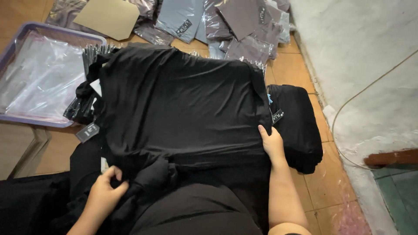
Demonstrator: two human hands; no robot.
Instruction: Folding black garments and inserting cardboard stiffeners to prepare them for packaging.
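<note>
Centrally: 1 black garment point(183, 100), soft, matte, spread flat across the person's lap. Left hand point(104, 189) gathers bunched fabric at its near edge, fingers apparently closed on it. Right hand point(273, 146) presses flat on the right hem, open. Surroundings: orange tile floor point(324, 191), lilac tray point(26, 30) of clear bags, bagged garments point(244, 26), pale wall point(361, 48).

Your left hand point(102, 189) curls into the black garment point(183, 104) — fingertips buried. The lilac tray point(26, 32) and bagged garments point(235, 21) run off frame.
</note>
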